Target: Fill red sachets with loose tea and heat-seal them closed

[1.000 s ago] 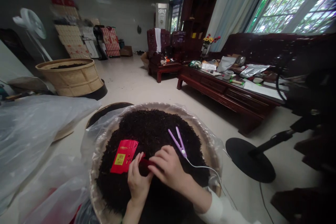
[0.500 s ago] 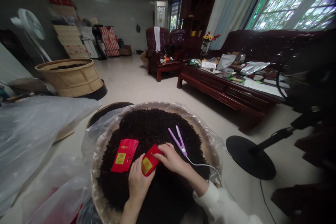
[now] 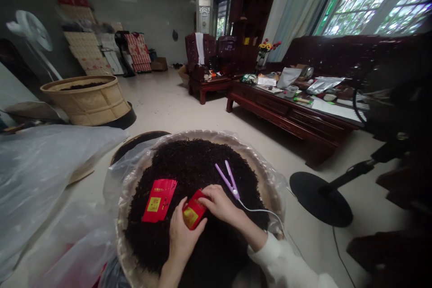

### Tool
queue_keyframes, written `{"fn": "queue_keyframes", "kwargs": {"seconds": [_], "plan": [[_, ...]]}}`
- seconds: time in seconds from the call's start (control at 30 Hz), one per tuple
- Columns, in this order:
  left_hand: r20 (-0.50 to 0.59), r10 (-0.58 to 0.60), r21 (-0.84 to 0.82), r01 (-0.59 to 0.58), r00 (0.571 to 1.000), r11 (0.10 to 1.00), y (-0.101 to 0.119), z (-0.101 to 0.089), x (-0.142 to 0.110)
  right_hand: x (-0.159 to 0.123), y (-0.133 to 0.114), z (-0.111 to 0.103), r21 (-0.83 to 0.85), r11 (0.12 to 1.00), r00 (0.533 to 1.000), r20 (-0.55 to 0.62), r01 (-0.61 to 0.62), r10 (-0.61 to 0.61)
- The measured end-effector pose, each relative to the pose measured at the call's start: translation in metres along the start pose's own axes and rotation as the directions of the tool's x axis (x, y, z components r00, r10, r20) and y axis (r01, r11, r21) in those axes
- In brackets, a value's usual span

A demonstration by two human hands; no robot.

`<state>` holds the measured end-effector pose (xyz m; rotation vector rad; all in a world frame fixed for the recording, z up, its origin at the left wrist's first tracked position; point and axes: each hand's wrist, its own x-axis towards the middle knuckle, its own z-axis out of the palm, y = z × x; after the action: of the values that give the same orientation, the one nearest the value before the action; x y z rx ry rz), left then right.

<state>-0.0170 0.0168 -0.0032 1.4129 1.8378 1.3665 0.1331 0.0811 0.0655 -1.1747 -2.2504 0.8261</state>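
Your red packet [image 3: 195, 209] has turned face up since one second ago: its yellow label, then out of sight, now shows. It is held over the dark leaves [image 3: 189, 157], near the middle of the basket [image 3: 261, 175]. Your left hand [image 3: 182, 235] is closed round the lower end, thumb along the edge; your right hand [image 3: 220, 205] pinches the upper part. Whether the top is open cannot be told. Recommended: grip lightly by the edges, so that the walls do not crease, and keep the label square to you. Packets [image 3: 159, 200] lie fanned in the basket's left part; leave them undisturbed. Keep your right wrist clear of the purple clamp [image 3: 235, 191] and its cord [image 3: 261, 210], towards the basket's right; contact could drag both.
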Motion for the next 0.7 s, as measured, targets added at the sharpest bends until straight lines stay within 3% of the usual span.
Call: {"fn": "queue_keyframes", "kwargs": {"seconds": [0.07,0.13,0.2,0.23,0.33,0.4,0.57,0.7], "plan": [[0.252,-0.176,-0.16,0.22,0.952,0.962,0.008,-0.007,0.004,0.002,0.003,-0.004,0.013,0.996,0.995,0.043,0.088,-0.088],[0.504,-0.237,-0.248,0.403,0.83,0.881,0.014,-0.015,0.009,0.002,0.004,-0.009,0.034,0.986,0.982,0.094,0.162,-0.165],[0.629,-0.242,-0.281,0.507,0.738,0.815,0.016,-0.02,0.013,0.002,0.004,-0.011,0.085,0.983,0.98,0.098,0.164,-0.172],[0.644,-0.249,-0.297,0.536,0.723,0.79,0.015,-0.02,0.013,0.001,0.003,-0.012,0.12,0.983,0.986,0.072,0.139,-0.148],[0.605,-0.267,-0.367,0.56,0.75,0.743,0.013,-0.017,0.009,-0.001,0.001,-0.013,0.195,0.979,0.998,-0.041,0.056,-0.049],[0.588,-0.267,-0.406,0.564,0.764,0.719,0.014,-0.014,0.006,-0.003,0.0,-0.014,0.158,0.985,0.996,-0.061,0.072,-0.063],[0.625,-0.286,-0.472,0.644,0.726,0.602,0.027,-0.013,0.003,-0.003,-0.002,-0.01,0.052,0.977,0.974,0.076,0.209,-0.212],[0.529,-0.348,-0.522,0.62,0.774,0.586,0.03,-0.015,0.008,-0.003,0.002,-0.005,0.279,0.947,0.987,-0.02,0.157,-0.158]]}}
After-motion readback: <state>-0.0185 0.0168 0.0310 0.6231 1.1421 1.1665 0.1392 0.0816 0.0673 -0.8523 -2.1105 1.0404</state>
